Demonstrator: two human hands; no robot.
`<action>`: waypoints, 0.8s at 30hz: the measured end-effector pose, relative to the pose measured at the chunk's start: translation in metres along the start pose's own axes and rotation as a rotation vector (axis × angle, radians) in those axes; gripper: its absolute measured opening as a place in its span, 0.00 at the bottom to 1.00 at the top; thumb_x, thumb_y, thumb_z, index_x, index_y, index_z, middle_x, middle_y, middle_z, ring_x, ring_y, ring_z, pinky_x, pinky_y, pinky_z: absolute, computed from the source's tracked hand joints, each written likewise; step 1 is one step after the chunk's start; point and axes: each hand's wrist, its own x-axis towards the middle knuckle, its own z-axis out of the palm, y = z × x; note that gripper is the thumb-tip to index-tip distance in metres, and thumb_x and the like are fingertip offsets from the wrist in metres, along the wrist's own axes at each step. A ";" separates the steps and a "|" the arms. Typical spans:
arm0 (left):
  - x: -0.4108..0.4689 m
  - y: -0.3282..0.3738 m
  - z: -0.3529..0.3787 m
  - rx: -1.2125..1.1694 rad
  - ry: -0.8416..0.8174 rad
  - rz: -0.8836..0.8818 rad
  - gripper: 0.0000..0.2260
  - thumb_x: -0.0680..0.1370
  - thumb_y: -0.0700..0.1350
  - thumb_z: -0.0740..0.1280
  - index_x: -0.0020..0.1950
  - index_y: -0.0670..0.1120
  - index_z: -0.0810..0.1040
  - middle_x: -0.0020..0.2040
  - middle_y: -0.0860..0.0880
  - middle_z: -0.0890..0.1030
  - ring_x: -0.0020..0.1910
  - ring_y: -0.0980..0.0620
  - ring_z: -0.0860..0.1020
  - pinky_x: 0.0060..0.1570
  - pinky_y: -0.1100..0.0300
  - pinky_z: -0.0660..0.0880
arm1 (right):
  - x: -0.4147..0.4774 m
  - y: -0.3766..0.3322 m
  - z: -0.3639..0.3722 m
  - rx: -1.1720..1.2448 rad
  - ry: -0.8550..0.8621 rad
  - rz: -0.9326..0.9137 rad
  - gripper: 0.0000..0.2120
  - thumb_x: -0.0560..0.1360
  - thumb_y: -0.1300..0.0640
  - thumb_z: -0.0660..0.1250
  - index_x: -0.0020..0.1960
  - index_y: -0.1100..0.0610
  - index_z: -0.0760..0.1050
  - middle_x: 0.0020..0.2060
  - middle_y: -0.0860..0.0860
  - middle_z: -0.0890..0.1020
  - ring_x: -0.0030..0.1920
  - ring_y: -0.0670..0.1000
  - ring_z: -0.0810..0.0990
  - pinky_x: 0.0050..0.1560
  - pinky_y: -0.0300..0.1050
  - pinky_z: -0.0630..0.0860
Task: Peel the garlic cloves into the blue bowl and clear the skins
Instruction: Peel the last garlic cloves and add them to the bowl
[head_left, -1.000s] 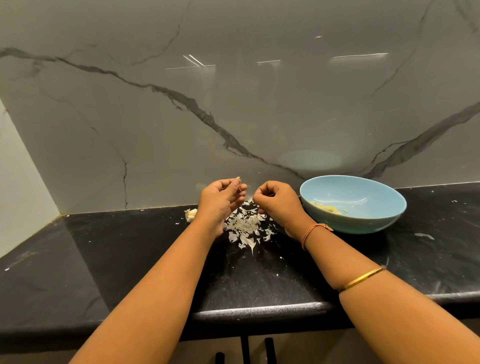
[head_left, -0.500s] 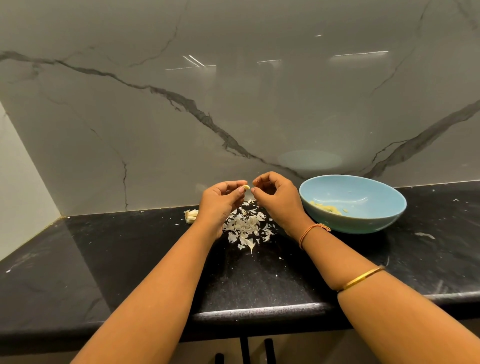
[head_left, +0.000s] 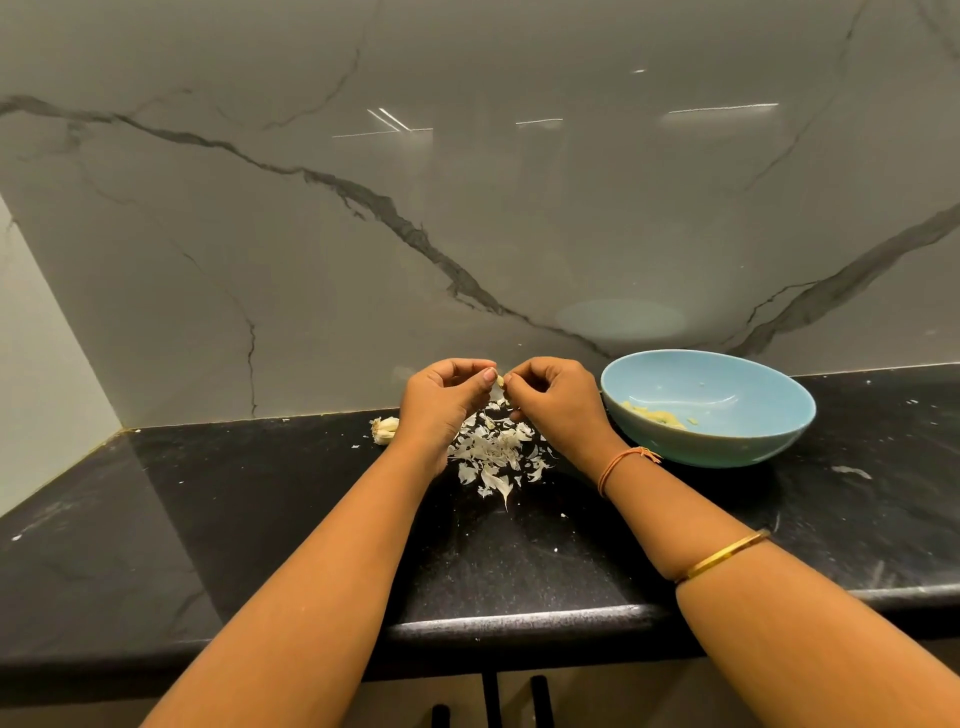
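Above the black countertop (head_left: 260, 519), a garlic clove (head_left: 500, 381) is pinched between the curled fingertips of the left hand (head_left: 441, 402) and the right hand (head_left: 558, 405). Directly below the grip lies a pile of papery skins (head_left: 493, 452). To the right of the grip stands the blue bowl (head_left: 753, 441), with peeled garlic (head_left: 654, 415) inside. To the left of the grip, beside the left hand, a garlic bulb remnant (head_left: 385, 428) rests on the countertop.

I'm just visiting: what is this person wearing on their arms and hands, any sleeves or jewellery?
No sleeves show; both forearms are bare. Around the wrist of the right hand is a thin orange thread with a frayed knot, and higher up that forearm sits a slim gold bangle. The left hand and arm wear nothing visible.
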 end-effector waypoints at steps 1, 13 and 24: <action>0.000 0.000 0.000 -0.002 0.003 0.002 0.04 0.74 0.36 0.70 0.46 0.44 0.81 0.41 0.47 0.82 0.43 0.52 0.79 0.46 0.63 0.79 | -0.001 -0.001 0.000 0.007 -0.004 0.002 0.08 0.75 0.61 0.65 0.39 0.62 0.80 0.32 0.54 0.81 0.31 0.48 0.81 0.33 0.36 0.77; 0.002 0.002 0.000 0.039 0.051 0.071 0.12 0.73 0.37 0.71 0.54 0.45 0.74 0.41 0.48 0.82 0.41 0.55 0.80 0.41 0.66 0.77 | -0.001 -0.001 0.002 0.070 -0.065 0.010 0.05 0.75 0.63 0.66 0.42 0.60 0.79 0.34 0.53 0.81 0.32 0.49 0.79 0.34 0.33 0.76; 0.002 -0.003 0.002 0.261 0.087 0.187 0.09 0.73 0.40 0.73 0.44 0.50 0.74 0.38 0.49 0.81 0.40 0.52 0.79 0.47 0.54 0.77 | -0.002 0.001 0.005 0.034 -0.043 0.033 0.05 0.74 0.63 0.66 0.41 0.62 0.79 0.31 0.51 0.79 0.31 0.46 0.79 0.34 0.37 0.80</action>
